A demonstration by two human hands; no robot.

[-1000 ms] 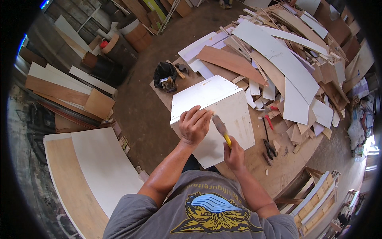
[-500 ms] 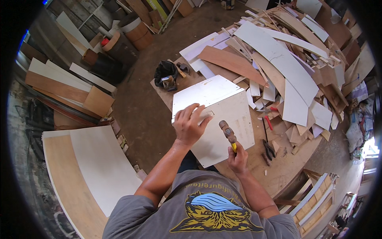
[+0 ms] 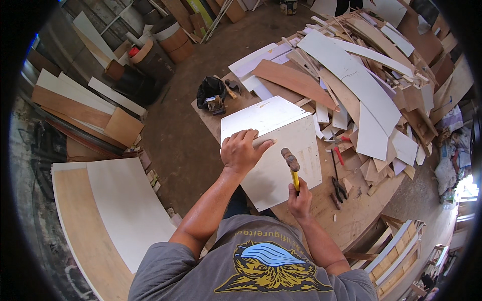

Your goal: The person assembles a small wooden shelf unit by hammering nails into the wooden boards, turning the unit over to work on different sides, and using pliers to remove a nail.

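Observation:
A white panelled box (image 3: 291, 160), dotted with small fastener heads, sits at the worktable's near edge in front of me. My left hand (image 3: 241, 150) grips its upper edge with bent fingers; a small pale piece by my thumb is too unclear to name. My right hand (image 3: 300, 198) is closed round the yellow handle of a hammer (image 3: 290, 159), whose rusty metal head is held over the box's face, right of my left hand. Pliers (image 3: 339, 188) and a red-handled tool (image 3: 339, 155) lie right of the box.
A scrap pile (image 3: 361, 90) covers the worktable (image 3: 361, 215) at back right; a black bag (image 3: 210, 93) sits behind the box. Curved panels (image 3: 110, 210) stand at left, leaning boards (image 3: 80, 105) and drums (image 3: 170, 37) beyond. A dark-clothed person (image 3: 345, 6) shows at the top, wooden frames (image 3: 396, 251) lower right.
The hammer head has lifted away from my left fingers and shifted right. My left hand has slid slightly left and flattened over the edge. The other person has appeared at the top.

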